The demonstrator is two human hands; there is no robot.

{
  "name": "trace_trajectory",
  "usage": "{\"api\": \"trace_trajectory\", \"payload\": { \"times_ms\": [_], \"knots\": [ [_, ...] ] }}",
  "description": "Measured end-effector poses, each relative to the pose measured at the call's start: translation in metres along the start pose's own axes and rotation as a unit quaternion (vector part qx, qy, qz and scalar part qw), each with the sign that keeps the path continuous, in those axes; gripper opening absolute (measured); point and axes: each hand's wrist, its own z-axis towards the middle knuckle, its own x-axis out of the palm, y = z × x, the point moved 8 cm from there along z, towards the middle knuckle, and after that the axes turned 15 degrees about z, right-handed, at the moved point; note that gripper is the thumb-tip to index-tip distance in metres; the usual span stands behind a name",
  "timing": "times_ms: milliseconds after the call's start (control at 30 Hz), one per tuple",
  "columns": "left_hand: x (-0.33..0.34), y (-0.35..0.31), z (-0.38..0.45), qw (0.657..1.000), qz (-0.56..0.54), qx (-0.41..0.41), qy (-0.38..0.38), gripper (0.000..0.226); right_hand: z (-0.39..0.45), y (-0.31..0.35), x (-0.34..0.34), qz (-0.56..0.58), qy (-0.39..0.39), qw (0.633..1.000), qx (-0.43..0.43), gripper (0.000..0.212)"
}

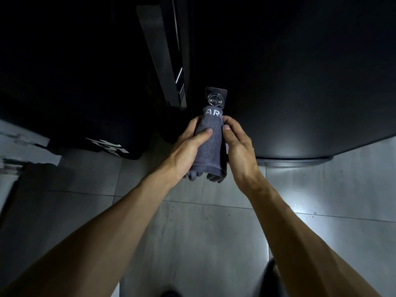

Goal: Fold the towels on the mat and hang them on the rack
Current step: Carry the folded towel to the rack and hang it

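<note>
A folded grey towel [211,144] with white letters near its top hangs from a clear stick-on hook [215,100] fixed to a dark wall panel. My left hand [188,146] wraps round the towel's left side, thumb across its front. My right hand [235,142] holds the right side, thumb tip against the cloth. The towel's lower ends dangle below my hands. The hook's tip is hidden behind the cloth. No mat is in view.
A dark wall panel [300,82] fills the right and a dark door frame [169,61] stands left of the hook. A black bin or box [102,125] with white marks sits at left. Grey floor tiles [203,232] lie below, with a bright reflection at right.
</note>
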Motion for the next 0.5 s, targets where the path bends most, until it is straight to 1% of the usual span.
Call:
{"api": "trace_trajectory", "payload": {
  "times_ms": [67,133,200,267,333,433,500],
  "knots": [
    [0.000,0.000,0.001,1.000,0.009,-0.008,-0.002,0.038,0.001,0.002,-0.002,-0.034,0.001,0.999,0.003,0.024],
    [-0.003,-0.005,0.001,0.999,0.034,0.001,-0.015,0.037,0.001,0.006,-0.002,-0.081,0.011,0.997,0.004,0.023],
    [-0.010,-0.009,0.004,0.995,0.094,0.002,-0.036,0.039,0.000,0.011,-0.002,-0.126,0.017,0.992,0.014,0.024],
    [-0.021,-0.015,0.003,0.987,0.151,-0.013,-0.061,0.044,-0.002,0.023,-0.002,-0.190,0.015,0.982,0.012,0.030],
    [-0.035,-0.024,-0.004,0.982,0.168,-0.018,-0.086,0.047,-0.007,0.042,0.001,-0.266,0.010,0.964,-0.011,0.032],
    [-0.053,-0.050,-0.032,0.957,0.274,0.010,-0.093,0.047,-0.020,0.082,0.013,-0.332,-0.002,0.942,-0.052,0.029],
    [-0.063,-0.070,-0.059,0.935,0.343,0.024,-0.092,0.044,-0.032,0.110,0.032,-0.374,0.023,0.924,-0.074,0.028]
  ]
}}
